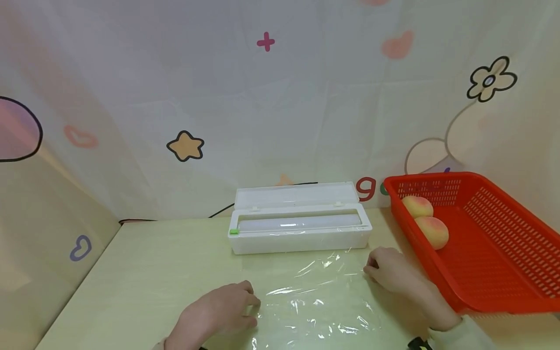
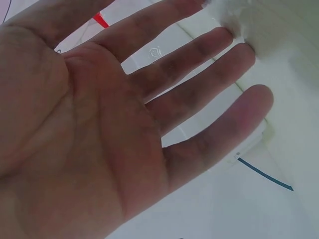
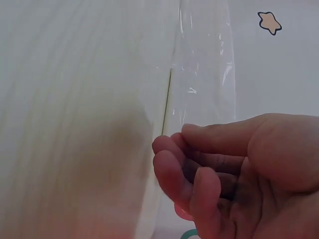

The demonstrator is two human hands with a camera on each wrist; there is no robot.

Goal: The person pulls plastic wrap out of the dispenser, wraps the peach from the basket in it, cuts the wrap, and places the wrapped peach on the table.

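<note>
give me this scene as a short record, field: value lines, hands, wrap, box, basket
left hand: left hand rests on the sheet's left edge, fingers straight in the wrist view
right hand: right hand with fingers curled at the sheet's right edge; a pinch cannot be confirmed
wrap: clear plastic wrap pulled out flat over the table
box: white dispenser box, lid open, behind the sheet
basket: red basket at right, holding two peaches

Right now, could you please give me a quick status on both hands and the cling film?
Left hand open, resting on cling film. Right hand curled at the film's right edge. Film still joined to dispenser box. Nothing in the way.
</note>
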